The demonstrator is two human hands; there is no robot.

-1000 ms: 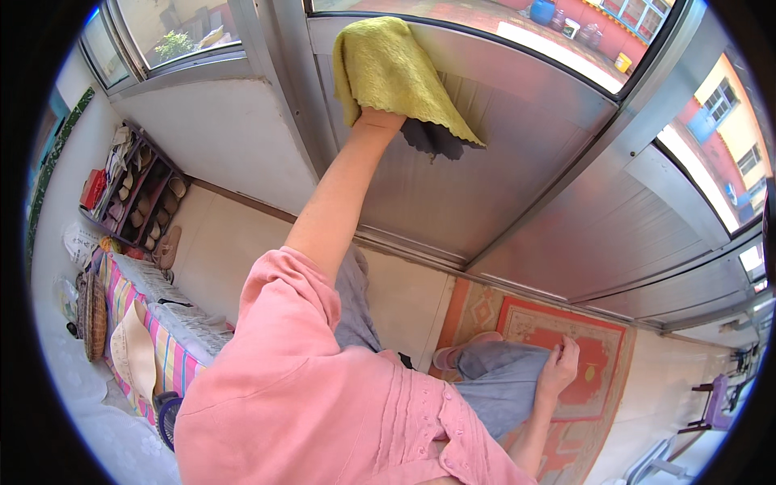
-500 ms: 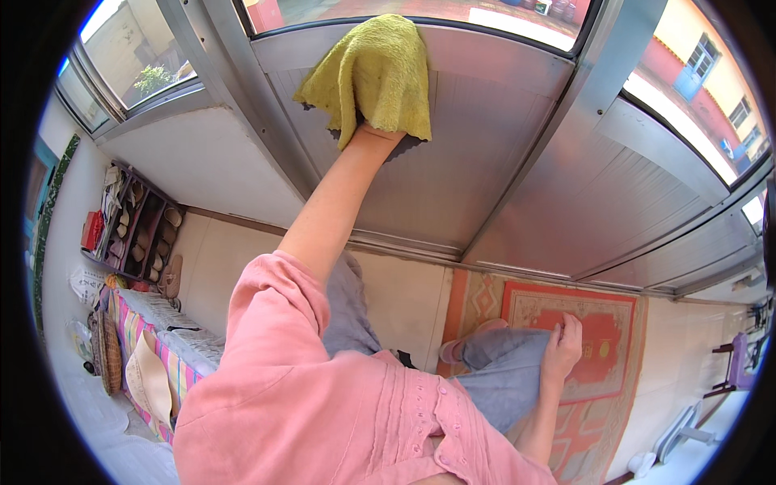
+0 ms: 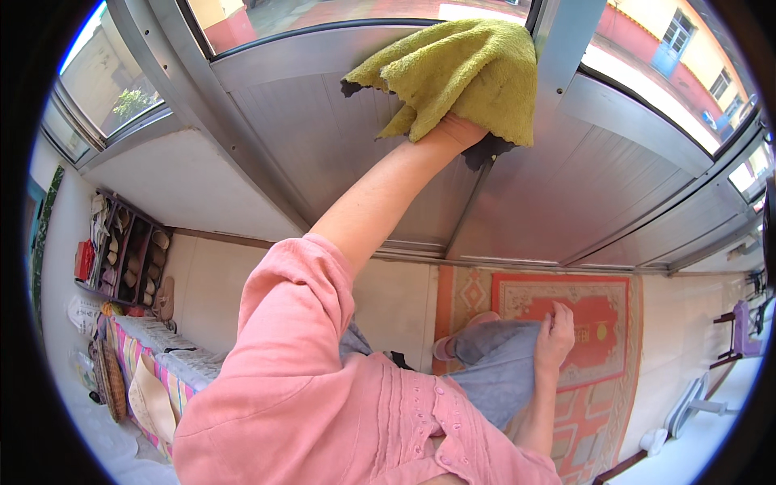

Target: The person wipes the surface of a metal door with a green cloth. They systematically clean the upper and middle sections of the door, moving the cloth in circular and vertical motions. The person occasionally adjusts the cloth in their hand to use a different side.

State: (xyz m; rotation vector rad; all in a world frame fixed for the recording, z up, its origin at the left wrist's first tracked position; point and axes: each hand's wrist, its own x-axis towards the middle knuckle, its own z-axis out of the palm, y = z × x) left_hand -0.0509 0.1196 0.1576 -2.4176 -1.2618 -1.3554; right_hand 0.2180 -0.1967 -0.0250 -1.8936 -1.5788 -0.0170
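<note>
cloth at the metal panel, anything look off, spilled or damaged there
Nothing looks spilled or clearly damaged. The yellow-green cloth hangs in uneven folds over the left hand at the metal panel, with dark grey material showing along its lower edge; that looks ordinary for a loosely draped cloth.

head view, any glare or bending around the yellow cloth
Head view: the window edge by the cloth bows; outside, sunlit ground is blown out white; the metal panel has only soft sheen; black fills the picture's corners.
</note>
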